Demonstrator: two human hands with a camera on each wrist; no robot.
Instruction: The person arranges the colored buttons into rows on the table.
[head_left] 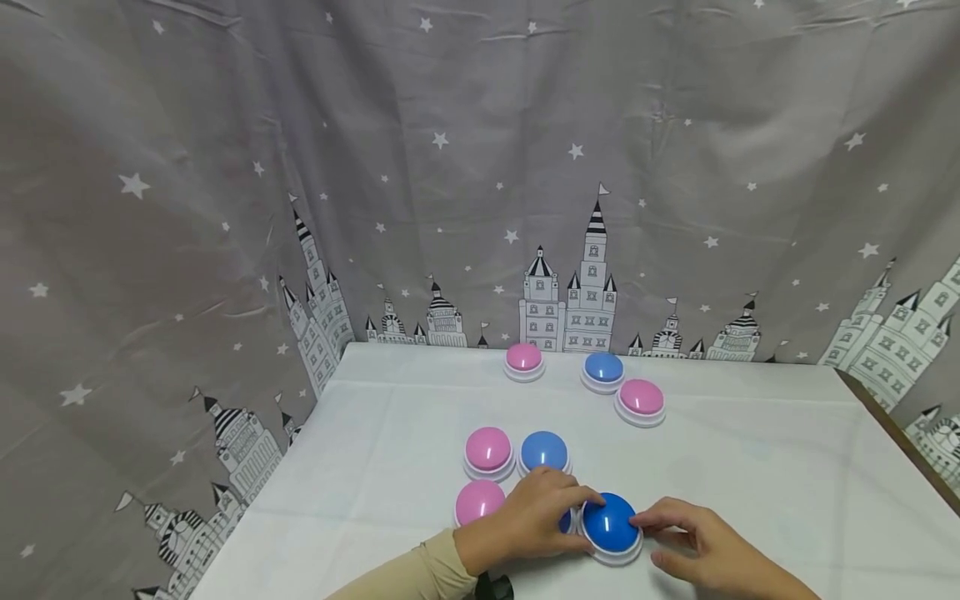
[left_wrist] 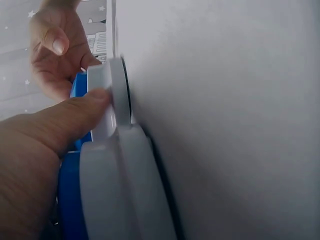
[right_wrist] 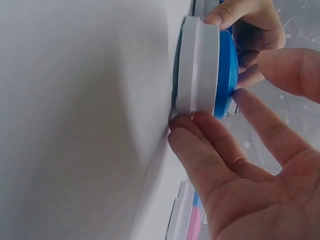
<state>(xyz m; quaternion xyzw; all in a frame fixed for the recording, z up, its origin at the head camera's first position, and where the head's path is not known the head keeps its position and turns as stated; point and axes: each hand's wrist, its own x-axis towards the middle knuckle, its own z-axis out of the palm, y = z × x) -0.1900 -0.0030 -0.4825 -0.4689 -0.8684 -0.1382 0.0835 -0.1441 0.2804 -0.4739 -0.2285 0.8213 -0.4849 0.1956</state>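
A blue dome push button (head_left: 611, 525) on a round white base lies flat at the table's front. My left hand (head_left: 528, 518) holds it from the left, with the thumb (left_wrist: 95, 102) on the side of the white base and fingers at the far side of the dome. My right hand (head_left: 705, 546) touches it from the right: fingertips meet the base and dome, while the thumb (right_wrist: 292, 72) stands away. Just left of it, a second blue button (head_left: 566, 522) is mostly hidden by my left hand. A pink button (head_left: 478, 502) sits beside my left wrist.
Behind my left hand stand a pink button (head_left: 488, 450) and a blue button (head_left: 544, 450). Farther back are a pink button (head_left: 523, 357), a blue one (head_left: 603, 367) and another pink one (head_left: 641, 397). A grey castle-print curtain (head_left: 465, 167) hangs behind the white-covered table (head_left: 360, 450).
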